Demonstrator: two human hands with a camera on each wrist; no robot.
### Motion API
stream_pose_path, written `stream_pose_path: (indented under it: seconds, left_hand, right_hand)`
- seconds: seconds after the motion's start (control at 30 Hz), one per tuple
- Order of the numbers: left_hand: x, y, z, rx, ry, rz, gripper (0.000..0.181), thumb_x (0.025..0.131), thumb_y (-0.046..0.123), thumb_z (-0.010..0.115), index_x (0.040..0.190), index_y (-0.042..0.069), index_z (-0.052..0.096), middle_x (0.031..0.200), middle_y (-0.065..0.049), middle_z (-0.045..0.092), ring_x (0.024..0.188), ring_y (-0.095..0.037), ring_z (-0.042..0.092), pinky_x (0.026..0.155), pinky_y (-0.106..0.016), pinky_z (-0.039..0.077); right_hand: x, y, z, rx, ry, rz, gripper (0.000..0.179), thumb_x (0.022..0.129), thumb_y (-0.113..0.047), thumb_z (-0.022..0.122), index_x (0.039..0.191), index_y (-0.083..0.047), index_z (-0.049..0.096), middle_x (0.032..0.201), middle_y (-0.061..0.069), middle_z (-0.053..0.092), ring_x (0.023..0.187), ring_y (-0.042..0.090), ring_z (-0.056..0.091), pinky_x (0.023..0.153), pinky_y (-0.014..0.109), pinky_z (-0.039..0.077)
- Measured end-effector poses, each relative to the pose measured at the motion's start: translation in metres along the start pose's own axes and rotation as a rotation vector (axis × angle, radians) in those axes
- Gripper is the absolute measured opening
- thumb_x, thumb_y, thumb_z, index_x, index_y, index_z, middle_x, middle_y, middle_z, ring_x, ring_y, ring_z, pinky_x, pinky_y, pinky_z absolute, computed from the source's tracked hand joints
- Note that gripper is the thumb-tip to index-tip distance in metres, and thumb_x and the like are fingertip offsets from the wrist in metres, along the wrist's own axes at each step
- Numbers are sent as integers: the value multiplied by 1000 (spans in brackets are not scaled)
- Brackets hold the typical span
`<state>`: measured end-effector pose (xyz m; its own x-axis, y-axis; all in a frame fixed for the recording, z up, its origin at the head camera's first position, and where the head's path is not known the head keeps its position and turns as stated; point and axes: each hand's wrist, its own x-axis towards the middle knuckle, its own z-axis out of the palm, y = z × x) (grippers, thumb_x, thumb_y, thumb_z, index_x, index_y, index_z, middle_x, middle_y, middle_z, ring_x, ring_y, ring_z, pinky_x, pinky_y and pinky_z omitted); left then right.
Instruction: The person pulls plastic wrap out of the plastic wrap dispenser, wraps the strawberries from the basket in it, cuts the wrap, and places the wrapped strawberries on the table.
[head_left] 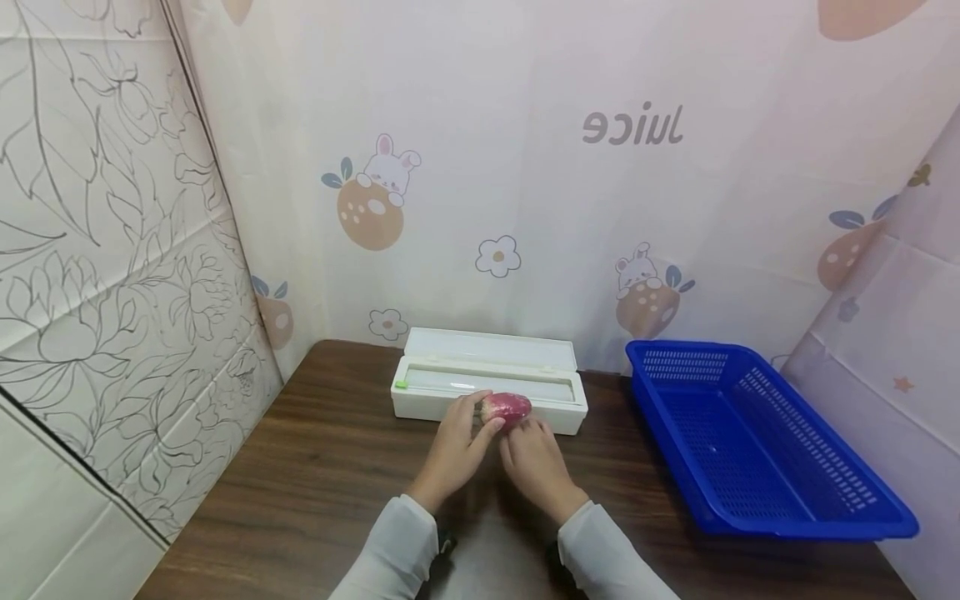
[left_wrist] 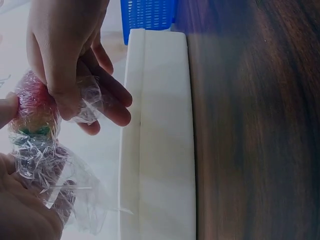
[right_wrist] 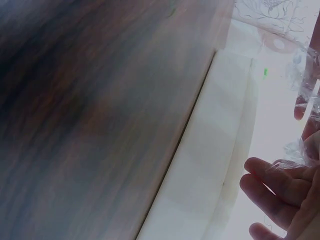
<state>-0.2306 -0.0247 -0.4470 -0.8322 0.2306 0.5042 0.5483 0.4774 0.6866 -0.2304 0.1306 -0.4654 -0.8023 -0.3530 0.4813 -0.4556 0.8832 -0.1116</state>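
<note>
A pink-red fruit-like thing point(head_left: 507, 407), paler and yellowish towards its left end, is wrapped in clear cling film; its exact kind is unclear. My left hand point(head_left: 453, 446) holds it by the left end between thumb and fingers. Loose, crumpled cling film point(left_wrist: 85, 195) trails from that end over the left palm. At the other end my right hand point(head_left: 536, 462) pinches a gathered bit of film between thumb and fingers. Just behind both hands stands a white cling film dispenser box point(head_left: 487, 408), its lid point(head_left: 491, 348) raised and a green slider point(head_left: 401, 384) at its left.
A blue plastic basket point(head_left: 675, 467) with perforated walls sits on the right of the dark wooden table point(head_left: 315, 467). Patterned curtain-like sheets point(head_left: 510, 183) hang behind the table and along its sides.
</note>
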Motion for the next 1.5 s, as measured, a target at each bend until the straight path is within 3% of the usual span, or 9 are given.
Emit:
stream_pose_path:
  seconds: [0.13, 0.23, 0.4, 0.53, 0.7, 0.97, 1.17, 1.37, 1.5]
  left_hand:
    - [0, 0, 2, -14, -3, -20, 51, 93, 42, 52, 133, 11, 43, 120, -7, 53, 111, -14, 46, 95, -44, 46]
    - [0, -1, 3, -37, 0, -18, 51, 93, 42, 53, 133, 11, 43, 121, -7, 52, 112, -14, 45, 97, -44, 45]
    - [0, -2, 7, -69, 15, 10, 51, 93, 41, 52, 133, 10, 43, 123, -8, 52, 114, -16, 45, 96, -46, 45]
    - [0, -1, 8, -70, 25, 22, 50, 94, 41, 52, 133, 11, 43, 123, -8, 53, 114, -17, 47, 96, -47, 45]
    - [0, -1, 9, -65, 18, 32, 51, 94, 41, 51, 133, 9, 44, 124, -9, 55, 114, -18, 48, 95, -48, 46]
    - [-5, -5, 11, 8, 26, 59, 49, 94, 40, 52, 133, 12, 44, 122, -6, 57, 113, -17, 50, 95, -51, 44]
    - [-6, -9, 11, 16, 7, 66, 49, 93, 41, 53, 134, 16, 44, 123, -3, 56, 114, -13, 48, 95, -51, 43]
    - [-6, -13, 4, -1, 47, 72, 49, 92, 36, 57, 133, 11, 46, 121, -8, 57, 110, -17, 52, 91, -48, 49]
    - [-5, -16, -2, 58, 61, 46, 49, 91, 39, 58, 132, 14, 47, 120, -5, 58, 109, -14, 52, 89, -50, 47]
  right_hand:
    - [0, -3, -1, 6, -15, -10, 28, 93, -19, 46, 105, 1, 62, 102, 15, 65, 102, 30, 55, 85, 50, 46]
    - [0, -4, -1, 74, -50, 27, 25, 95, -19, 45, 101, -2, 63, 95, 12, 66, 97, 26, 57, 84, 49, 47]
    - [0, -5, 3, 419, -83, 171, 24, 98, -15, 41, 91, -10, 63, 64, -3, 52, 60, 11, 50, 57, 30, 48]
    - [-2, -7, 3, 565, -112, 237, 22, 99, -14, 41, 106, -9, 61, 62, -6, 44, 54, 7, 41, 47, 25, 41]
    - [-2, -9, 7, 505, -118, 188, 24, 98, -12, 42, 110, -7, 61, 64, -7, 45, 56, 7, 43, 49, 25, 43]
    - [-3, -14, 6, 386, -140, 113, 19, 93, -16, 47, 99, -13, 64, 68, -8, 55, 64, 8, 49, 63, 33, 51]
    - [-3, -15, 6, 308, -161, 20, 21, 90, -15, 49, 72, -18, 58, 60, -8, 53, 62, 9, 50, 71, 38, 50]
    - [-6, 1, -5, 164, -60, 19, 12, 88, -23, 56, 82, -21, 66, 73, -9, 65, 71, 9, 57, 71, 41, 44]
    - [-6, 15, -21, 85, 45, 69, 12, 88, -27, 56, 80, -21, 62, 66, -8, 63, 66, 13, 58, 68, 43, 45]
